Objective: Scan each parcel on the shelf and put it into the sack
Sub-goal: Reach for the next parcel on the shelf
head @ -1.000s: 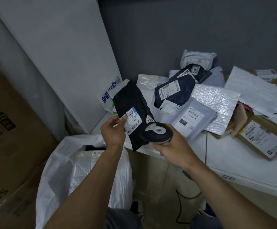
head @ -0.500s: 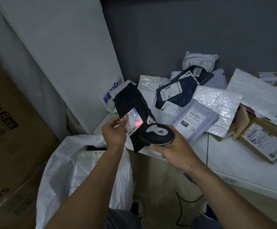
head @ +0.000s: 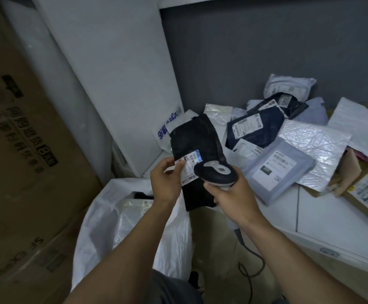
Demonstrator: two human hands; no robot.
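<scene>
With the sack point(head: 97, 227) partly filled, a black parcel point(head: 195, 139) is gripped in the left hand point(head: 167, 183), the barcode scanner point(head: 217, 172) in the right hand point(head: 230, 195), and many parcels point(head: 281, 167) are left on the shelf point(head: 288, 216).

Printed cardboard box point(head: 25, 150), grey wall point(head: 266, 51)

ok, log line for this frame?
stage: scanning | left hand: holds black parcel | right hand: holds scanner over label | sack: open, below
</scene>
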